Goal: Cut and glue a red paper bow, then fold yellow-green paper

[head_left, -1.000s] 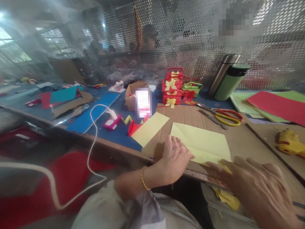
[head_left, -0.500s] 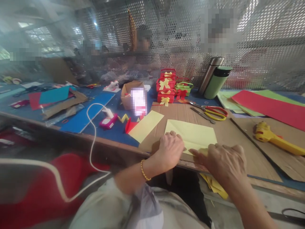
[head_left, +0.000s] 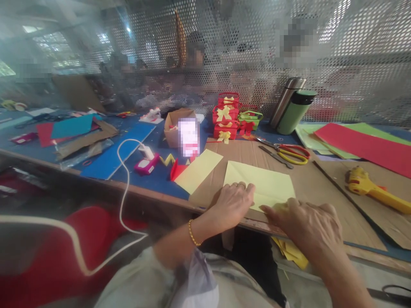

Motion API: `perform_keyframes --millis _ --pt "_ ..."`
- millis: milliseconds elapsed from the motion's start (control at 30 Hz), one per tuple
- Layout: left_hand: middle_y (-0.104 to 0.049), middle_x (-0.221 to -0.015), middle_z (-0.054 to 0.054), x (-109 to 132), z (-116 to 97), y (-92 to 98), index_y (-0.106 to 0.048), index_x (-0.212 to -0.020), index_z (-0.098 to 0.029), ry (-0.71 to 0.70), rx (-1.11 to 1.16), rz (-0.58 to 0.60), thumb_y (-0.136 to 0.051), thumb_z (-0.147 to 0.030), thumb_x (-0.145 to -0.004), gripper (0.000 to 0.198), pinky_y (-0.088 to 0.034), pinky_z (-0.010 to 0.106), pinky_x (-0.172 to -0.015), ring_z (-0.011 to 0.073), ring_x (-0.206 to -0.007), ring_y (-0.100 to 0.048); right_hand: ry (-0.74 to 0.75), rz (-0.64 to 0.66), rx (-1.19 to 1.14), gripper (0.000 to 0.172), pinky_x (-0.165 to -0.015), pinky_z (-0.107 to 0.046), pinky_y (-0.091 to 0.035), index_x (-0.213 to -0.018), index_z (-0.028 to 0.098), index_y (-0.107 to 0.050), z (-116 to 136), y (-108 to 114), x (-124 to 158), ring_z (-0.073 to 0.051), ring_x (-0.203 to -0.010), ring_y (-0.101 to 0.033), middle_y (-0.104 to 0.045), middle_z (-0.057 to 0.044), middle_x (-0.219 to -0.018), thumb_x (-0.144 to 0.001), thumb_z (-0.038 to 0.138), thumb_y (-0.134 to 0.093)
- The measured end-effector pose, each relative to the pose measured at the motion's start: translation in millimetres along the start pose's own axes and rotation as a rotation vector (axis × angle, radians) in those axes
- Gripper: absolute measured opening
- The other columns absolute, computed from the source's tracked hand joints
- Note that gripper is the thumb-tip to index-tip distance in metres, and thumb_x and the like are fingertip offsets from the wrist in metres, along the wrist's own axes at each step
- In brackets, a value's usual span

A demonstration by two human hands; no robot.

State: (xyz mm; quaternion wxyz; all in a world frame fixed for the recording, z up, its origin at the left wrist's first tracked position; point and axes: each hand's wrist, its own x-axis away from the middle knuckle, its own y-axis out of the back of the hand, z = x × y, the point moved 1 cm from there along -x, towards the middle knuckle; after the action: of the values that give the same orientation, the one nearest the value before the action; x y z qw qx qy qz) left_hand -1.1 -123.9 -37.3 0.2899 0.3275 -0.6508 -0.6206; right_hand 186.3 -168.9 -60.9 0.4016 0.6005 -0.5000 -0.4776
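Observation:
A pale yellow sheet of paper (head_left: 261, 179) with creases lies on the brown cardboard (head_left: 245, 149) in front of me, its near edge turned up. My left hand (head_left: 236, 199), with a gold bead bracelet at the wrist, is closed at the paper's near left part, fingers bent and pressing down. My right hand (head_left: 308, 222) holds the near right edge, thumb pointing toward my left hand; its other fingertips are partly hidden. A second yellow strip of paper (head_left: 201, 171) lies to the left. Beyond the sheet rest scissors (head_left: 292, 155) and a dark flat blade-like tool (head_left: 274, 157).
A yellow glue gun (head_left: 375, 188) lies at right, near red paper (head_left: 362, 145). Two flasks (head_left: 293, 111) and stacked red paper baskets (head_left: 225, 117) stand at the back. A lit phone (head_left: 189, 137) leans on a cardboard box (head_left: 171, 132). A white cable (head_left: 123, 192) hangs over the table edge.
My left hand has slid slightly right along the paper. My right hand has shifted a little right and nearer to me. The view has moved slightly.

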Motion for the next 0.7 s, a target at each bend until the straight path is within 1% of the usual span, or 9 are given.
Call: perform_keyframes --millis 67,167,267,400,467,600,700 --pt "-0.07 -0.104 0.008 0.3 2.4 -6.8 -0.051 -0.115 -0.015 0.005 0.014 -0.031 -0.058 -0.029 -0.104 0.019 -0.05 0.035 -0.077 0.0244 -0.099 -0.07 -0.034 0.043 -0.016 0.049 -0.08 -0.043 -0.045 -0.075 0.02 -0.062 -0.5 -0.5 0.2 -0.032 -0.071 -0.076 -0.071 -0.011 -0.064 -0.097 0.064 -0.057" --pt "-0.069 -0.104 0.008 2.5 6.0 -15.9 -0.052 -0.113 -0.016 -0.004 0.009 -0.087 -0.057 -0.033 -0.105 0.019 -0.051 0.035 -0.078 0.0247 -0.098 -0.069 -0.096 0.114 -0.065 0.045 -0.082 -0.043 -0.046 -0.079 0.022 -0.059 -1.8 -1.8 1.2 -0.034 -0.071 -0.076 -0.07 -0.01 -0.062 -0.094 0.064 -0.06" --pt "-0.068 -0.104 0.008 4.5 6.8 -18.3 -0.054 -0.111 -0.017 -0.005 0.011 -0.106 -0.057 -0.042 -0.104 0.026 -0.052 0.036 -0.079 0.0257 -0.097 -0.068 -0.123 0.117 -0.099 0.043 -0.082 -0.044 -0.047 -0.078 0.024 -0.055 -2.9 -4.1 3.0 -0.034 -0.069 -0.075 -0.07 -0.008 -0.061 -0.092 0.065 -0.061" --pt "-0.07 -0.101 0.009 0.8 1.6 -12.0 -0.057 -0.11 -0.017 0.058 0.068 -0.073 -0.054 -0.054 -0.103 0.038 -0.054 0.039 -0.08 0.0276 -0.098 -0.069 -0.145 0.059 -0.128 0.046 -0.078 -0.043 -0.048 -0.075 0.027 -0.048 -3.8 -8.5 5.1 -0.033 -0.067 -0.074 -0.069 -0.007 -0.062 -0.09 0.07 -0.057" --pt "-0.07 -0.1 0.01 -2.7 -1.8 -6.7 -0.058 -0.11 -0.016 0.089 0.088 -0.037 -0.057 -0.054 -0.102 0.038 -0.055 0.04 -0.082 0.0286 -0.101 -0.069 -0.16 0.055 -0.158 0.046 -0.076 -0.043 -0.048 -0.075 0.027 -0.047 -4.4 -10.1 5.9 -0.033 -0.068 -0.073 -0.068 -0.007 -0.061 -0.09 0.07 -0.055" --pt "-0.072 -0.104 0.012 -7.6 -5.8 4.5 -0.061 -0.112 -0.015 0.105 0.115 0.048 -0.063 -0.049 -0.099 0.037 -0.055 0.04 -0.087 0.0281 -0.105 -0.069 -0.132 0.028 -0.204 0.044 -0.075 -0.043 -0.048 -0.076 0.028 -0.046 -6.4 -11.3 8.0 -0.033 -0.066 -0.071 -0.067 -0.007 -0.059 -0.088 0.07 -0.053" --pt "-0.072 -0.105 0.013 -9.1 -7.5 7.8 -0.062 -0.111 -0.015 0.123 0.111 0.071 -0.063 -0.047 -0.099 0.035 -0.056 0.04 -0.087 0.0283 -0.104 -0.07 -0.102 -0.014 -0.212 0.044 -0.075 -0.044 -0.048 -0.077 0.029 -0.045 -8.3 -12.5 9.6 -0.032 -0.063 -0.07 -0.066 -0.006 -0.059 -0.089 0.071 -0.049"
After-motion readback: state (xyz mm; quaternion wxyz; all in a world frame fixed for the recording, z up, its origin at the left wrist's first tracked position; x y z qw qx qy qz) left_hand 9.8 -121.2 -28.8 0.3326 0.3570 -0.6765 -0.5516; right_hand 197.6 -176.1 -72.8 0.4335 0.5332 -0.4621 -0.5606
